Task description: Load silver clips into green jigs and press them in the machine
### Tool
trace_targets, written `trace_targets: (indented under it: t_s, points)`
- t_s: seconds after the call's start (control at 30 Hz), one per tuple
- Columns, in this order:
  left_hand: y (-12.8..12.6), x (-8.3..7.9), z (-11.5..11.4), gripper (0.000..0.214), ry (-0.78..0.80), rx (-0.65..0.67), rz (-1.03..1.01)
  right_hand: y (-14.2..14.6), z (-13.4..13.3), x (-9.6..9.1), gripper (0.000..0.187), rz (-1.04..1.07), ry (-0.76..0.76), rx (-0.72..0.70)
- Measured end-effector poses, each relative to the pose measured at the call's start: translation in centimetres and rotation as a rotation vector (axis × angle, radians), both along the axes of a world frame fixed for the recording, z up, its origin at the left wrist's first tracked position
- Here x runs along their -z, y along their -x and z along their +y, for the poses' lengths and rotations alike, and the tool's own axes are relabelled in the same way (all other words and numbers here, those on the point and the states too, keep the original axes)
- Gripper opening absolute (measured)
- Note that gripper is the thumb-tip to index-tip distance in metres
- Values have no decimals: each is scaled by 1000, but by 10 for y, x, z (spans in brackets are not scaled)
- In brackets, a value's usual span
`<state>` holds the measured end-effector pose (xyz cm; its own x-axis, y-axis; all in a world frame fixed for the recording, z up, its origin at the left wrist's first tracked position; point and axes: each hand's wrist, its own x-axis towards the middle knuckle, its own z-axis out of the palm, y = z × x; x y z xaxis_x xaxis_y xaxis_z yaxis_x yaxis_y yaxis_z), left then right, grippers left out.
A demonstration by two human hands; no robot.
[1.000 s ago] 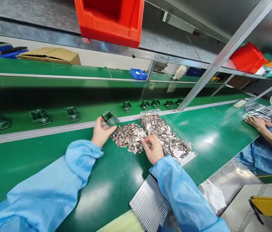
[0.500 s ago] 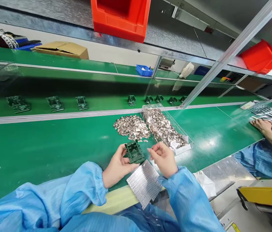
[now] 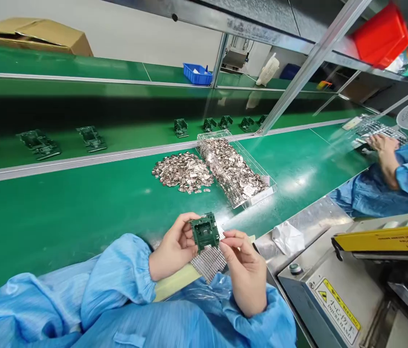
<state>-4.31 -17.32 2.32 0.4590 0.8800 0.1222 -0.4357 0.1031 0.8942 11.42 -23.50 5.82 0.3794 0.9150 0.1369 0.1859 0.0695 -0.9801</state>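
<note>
My left hand grips a dark green moulded part with a square recess in its face, holding it by its left side. At the part's right edge my right hand has thumb and forefinger pinched together; whatever is between them is too small to make out. Just below the part lies a ridged silvery sheet, partly covered by the hands. Beyond my hands, a pile of small metal pieces rests on the green bench beside a clear tray filled with similar pieces.
Several similar green parts stand along the strip behind the bench. A blue bin and a cardboard box sit on the shelf. At right are a co-worker's hand and a machine with a yellow bar.
The right hand has come to the green part's right edge, and the part has turned in the left hand. The view has shifted right and downward.
</note>
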Motion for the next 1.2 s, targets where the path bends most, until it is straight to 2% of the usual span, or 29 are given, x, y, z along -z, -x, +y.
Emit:
trace_targets:
  t_s: [0.17, 0.43, 0.6, 0.73, 0.87, 1.2]
  points:
    - [1, 0, -5, 56, -92, 7, 36, 22, 5, 14, 7, -46, -48, 32]
    - [3, 0, -7, 46, -175, 11, 107, 32, 5, 19, 7, -142, -66, 105]
    - [3, -2, -7, 30, -223, -91, 187, 34, 5, 19, 11, -154, -31, 87]
    - [3, -7, -7, 26, -218, -176, 304, 36, 3, 20, 8, 1, 42, 13]
    - [4, -9, -8, 24, -207, -159, 429, 38, 3, 19, 12, 194, 103, 50]
    - [7, -11, -18, 27, -211, -122, 498, 41, 3, 11, 17, 312, 95, 102]
